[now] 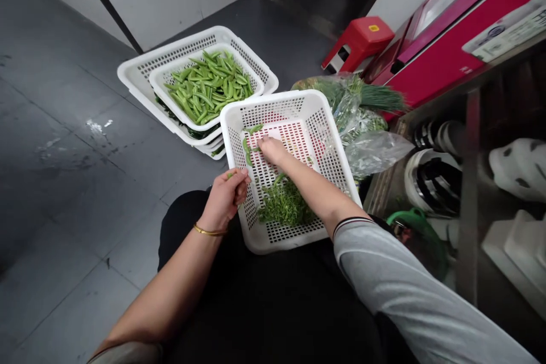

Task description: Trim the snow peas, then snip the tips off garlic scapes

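Note:
In front of me a white perforated basket [336, 148] rests tilted at my lap. My right hand [273, 151] reaches into it, fingers closed at the end of a green pea pod [247, 152]; another pea pod [256, 128] lies just beyond. Over the basket's left rim, my left hand [226, 196] is closed in a pinch, and a bit of green pod shows at its thumb and fingertip. A heap of green trimmings [285, 205] fills the near part of the basket. Farther off, a smaller white basket [156, 81] holds many pea pods [211, 86].
That smaller basket sits in a larger stacked white basket [128, 75] on the grey floor [77, 182]. Bagged greens [358, 119] lie to the right, below a red stool [362, 40] and a magenta cabinet [443, 45]. Shelves with bowls and a green basket [416, 233] stand at right.

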### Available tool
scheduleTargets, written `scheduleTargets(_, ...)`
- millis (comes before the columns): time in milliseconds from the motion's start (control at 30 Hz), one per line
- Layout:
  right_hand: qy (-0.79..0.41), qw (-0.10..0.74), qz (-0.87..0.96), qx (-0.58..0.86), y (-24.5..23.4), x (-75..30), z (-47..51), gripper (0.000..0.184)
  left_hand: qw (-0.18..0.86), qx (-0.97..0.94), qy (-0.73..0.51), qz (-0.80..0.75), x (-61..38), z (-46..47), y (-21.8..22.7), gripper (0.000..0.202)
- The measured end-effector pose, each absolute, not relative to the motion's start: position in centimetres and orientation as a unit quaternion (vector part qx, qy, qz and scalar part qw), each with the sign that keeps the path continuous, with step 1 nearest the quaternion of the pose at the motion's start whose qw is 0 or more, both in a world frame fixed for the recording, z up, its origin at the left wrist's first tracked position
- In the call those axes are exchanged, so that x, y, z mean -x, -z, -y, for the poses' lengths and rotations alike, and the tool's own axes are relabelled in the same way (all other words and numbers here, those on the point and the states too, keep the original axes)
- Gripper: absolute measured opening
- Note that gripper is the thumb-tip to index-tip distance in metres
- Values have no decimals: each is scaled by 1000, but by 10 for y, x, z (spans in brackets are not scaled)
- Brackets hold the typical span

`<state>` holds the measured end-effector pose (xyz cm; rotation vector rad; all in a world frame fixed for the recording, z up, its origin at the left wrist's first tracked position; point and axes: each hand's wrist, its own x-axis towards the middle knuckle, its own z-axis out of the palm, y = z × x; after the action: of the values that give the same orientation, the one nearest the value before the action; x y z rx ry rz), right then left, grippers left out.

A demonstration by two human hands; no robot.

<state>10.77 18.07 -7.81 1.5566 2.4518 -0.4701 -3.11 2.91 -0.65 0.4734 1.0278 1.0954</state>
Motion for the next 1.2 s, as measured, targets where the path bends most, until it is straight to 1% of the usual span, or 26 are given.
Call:
scheduleTargets(67, 141, 99, -826, -536, 65, -120, -173, 27, 711, -219, -478, -467, 29, -29, 7, 26)
scheduleTargets(133, 136, 72, -820, -551, 47, -129, -156, 24, 692, -232, -480, -486, 25, -29, 8, 27)
scheduleTargets(233, 191, 1, -830, -523, 18, -135, -113, 20, 653, -255, -501, -507, 20, -27, 12, 35)
scheduleTargets(333, 240, -54, -838, -488, -1, -137, -67, 16, 658, -273, -498, -494, 17, -24, 15, 32)
scheduleTargets(433, 280, -136, -811, -495, -8, -141, -40, 15, 678, -280, -478, -483, 15, -20, 13, 31)
scheduleTargets(500, 300, -175, -797, -495, -7, -143, -32, 16, 686, -293, -460, -483, 13, -16, 11, 30)
scheduleTargets(567, 296, -182, -800, -490, -4, -146, -28, 15, 677, -303, -463, -485, 12, -13, 10, 30)
scheduleTargets(700, 250, -161, -842, -449, 0, -151, -17, 15, 674, -280, -497, -470, 14, -12, 11, 30)
scheduleTargets(767, 223, -162, -858, -433, -1, -153, -12, 18, 693, -266, -493, -454, 16, -13, 11, 31)
scheduleTargets(833, 226, -156, -874, -402, -8, -154, -9, 24, 715, -266, -467, -448, 18, -13, 11, 32)
scheduleTargets(900, 287, -145, -882, -344, -16, -154, -9, 26, 744, -278, -419, -440, 21, -12, 10, 32)
scheduleTargets(967, 389, -135, -863, -293, -21, -156, -10, 26, 775, -293, -373, -418, 22, -11, 8, 32)
scheduleTargets(1067, 550, -142, -766, -302, -20, -168, -16, 22, 802, -301, -349, -380, 25, -10, 7, 30)
scheduleTargets(1133, 594, -208, -685, -368, -14, -182, -22, 24, 812, -301, -342, -365, 27, -10, 8, 29)
scheduleTargets(1200, 557, -313, -624, -450, -11, -196, -30, 30, 821, -302, -332, -354, 29, -10, 9, 27)
